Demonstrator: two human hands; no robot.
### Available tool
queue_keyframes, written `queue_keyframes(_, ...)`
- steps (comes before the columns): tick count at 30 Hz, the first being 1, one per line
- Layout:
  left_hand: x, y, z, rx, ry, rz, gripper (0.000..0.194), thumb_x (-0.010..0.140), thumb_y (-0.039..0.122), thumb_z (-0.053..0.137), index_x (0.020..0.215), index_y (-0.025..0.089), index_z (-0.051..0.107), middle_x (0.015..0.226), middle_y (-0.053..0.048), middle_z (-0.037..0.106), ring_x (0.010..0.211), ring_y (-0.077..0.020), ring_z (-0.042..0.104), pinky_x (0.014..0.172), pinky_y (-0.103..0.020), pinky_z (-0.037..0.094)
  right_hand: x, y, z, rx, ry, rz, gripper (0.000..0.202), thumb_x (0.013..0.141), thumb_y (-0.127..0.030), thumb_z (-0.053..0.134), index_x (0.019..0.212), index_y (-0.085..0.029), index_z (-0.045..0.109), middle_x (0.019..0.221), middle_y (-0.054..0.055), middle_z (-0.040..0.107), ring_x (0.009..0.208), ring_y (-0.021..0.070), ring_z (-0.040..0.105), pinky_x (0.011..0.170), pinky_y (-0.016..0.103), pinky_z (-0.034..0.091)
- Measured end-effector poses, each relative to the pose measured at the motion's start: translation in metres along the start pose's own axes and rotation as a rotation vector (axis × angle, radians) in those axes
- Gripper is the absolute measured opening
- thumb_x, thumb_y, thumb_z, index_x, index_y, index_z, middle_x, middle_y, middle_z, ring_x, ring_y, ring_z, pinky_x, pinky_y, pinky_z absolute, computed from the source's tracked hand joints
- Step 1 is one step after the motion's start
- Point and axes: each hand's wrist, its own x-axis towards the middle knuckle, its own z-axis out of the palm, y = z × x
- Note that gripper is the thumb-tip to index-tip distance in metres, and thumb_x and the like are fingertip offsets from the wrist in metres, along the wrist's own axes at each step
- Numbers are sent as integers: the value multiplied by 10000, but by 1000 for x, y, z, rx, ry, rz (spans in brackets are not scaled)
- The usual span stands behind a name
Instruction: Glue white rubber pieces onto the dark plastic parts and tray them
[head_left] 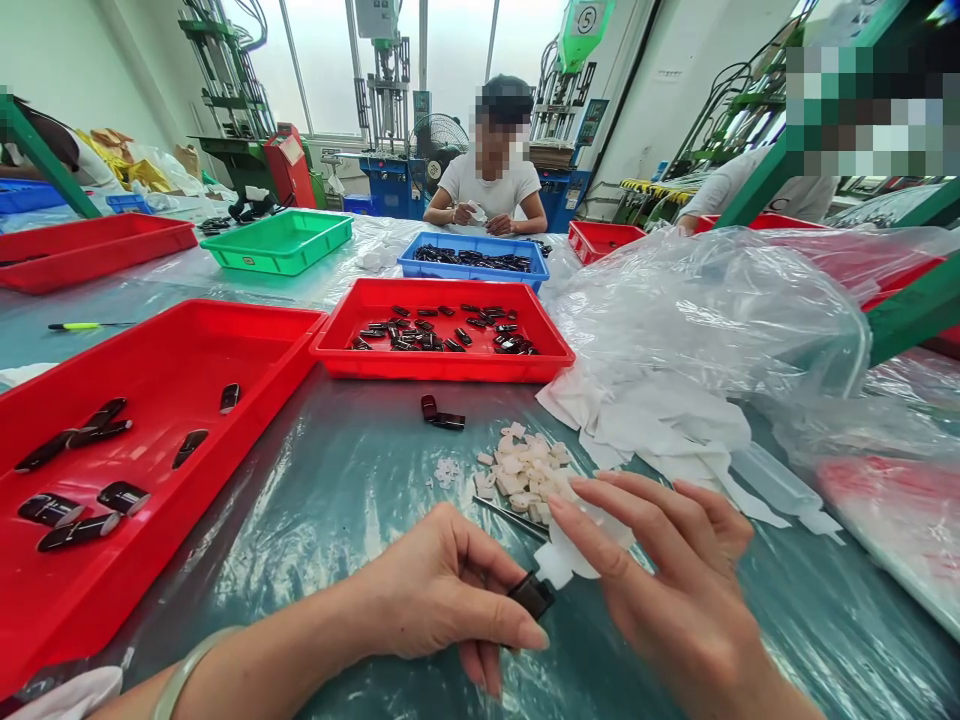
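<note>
My left hand [457, 590] grips a small black plastic casing [532, 596] between thumb and fingers. Just right of it, my right hand [667, 570] curves its fingers over a translucent white plastic piece [600, 535]; the thumb is hidden. The narrow end of that piece meets the casing's upper end. Behind the hands lies a pile of small cream-coloured plastic parts [525, 465], with a thin dark metal tool [510, 518] in front of it. Tiny white bits [447, 472] are scattered to the left. Two loose black casings [448, 421] rest farther back.
Red trays stand at the left [172, 480] and centre [442, 368], both with black casings. Beyond are a blue tray [472, 272] and a green tray [289, 255]. Plastic sheeting [697, 300] and white cloths [660, 430] crowd the right. A co-worker [491, 185] sits opposite.
</note>
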Motion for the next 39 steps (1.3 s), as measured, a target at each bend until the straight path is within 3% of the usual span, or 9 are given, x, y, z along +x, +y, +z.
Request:
queue_keyframes(5,1,0,1,-28,-14,-9,242,611,307,749,597,108,612,448,13,553,415,-98,551,410,-148,434,-2,-5,6,45,52,61,271,911,-116,442,999,-269,648,964,29,682,1002,170,564,964,419,259)
queue_keyframes(14,0,-2,2,-16,6,0,262,611,327,751,597,104,613,455,7,557,414,-95,546,410,-148,434,0,-6,5,52,71,63,297,895,-73,435,979,-264,645,933,30,684,969,166,576,951,415,274)
queue_keyframes(27,-1,-1,1,0,19,6,272,610,339,756,639,97,636,457,7,559,404,-95,538,440,-166,450,1,-5,1,59,43,57,327,876,-39,435,964,-277,642,919,23,690,942,176,590,933,425,301)
queue_keyframes(39,-2,-2,-1,-24,15,12,236,614,309,753,668,97,663,450,11,559,396,-96,542,430,-163,450,-6,-1,2,95,26,37,296,925,-119,413,981,-278,656,954,23,684,1004,172,564,966,445,268)
